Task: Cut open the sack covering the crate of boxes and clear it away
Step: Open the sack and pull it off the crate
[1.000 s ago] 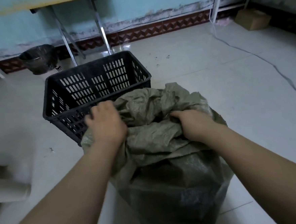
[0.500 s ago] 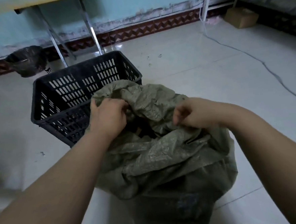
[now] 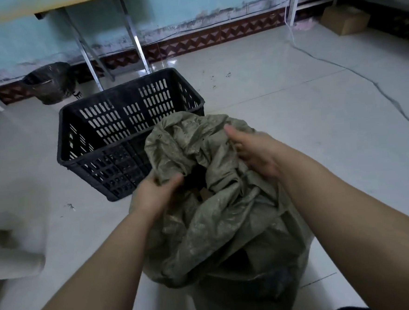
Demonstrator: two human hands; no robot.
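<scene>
- While the crumpled olive-green woven sack (image 3: 216,202) sits on the pale shiny tiled floor (image 3: 292,114) right below the camera, its loose top is bunched up high and a dark gap shows in the middle of the folds.
- Something tan shows a little inside that gap, but it is too dark to tell what it is.
- Low down, the sack is stretched around a big blocky shape that stays hidden.
- The left hand (image 3: 156,194) has its grip closed tight on a fold at the left edge of the sack's top.
- The right hand (image 3: 254,151) lies against the right side of the bunched top with its thumb up; whether its grip is closed on the cloth, I cannot tell.
- Just behind the sack, and partly hidden by it, stands a black plastic crate with slotted sides (image 3: 124,126), with nothing showing inside.
- Farther back by the blue wall sit a bin lined with a dark bag (image 3: 51,83) and the thin metal legs of a desk (image 3: 84,49).
- A small brown cardboard box (image 3: 344,19) rests in the far right corner, and a thin cable (image 3: 362,78) runs across the floor.
</scene>
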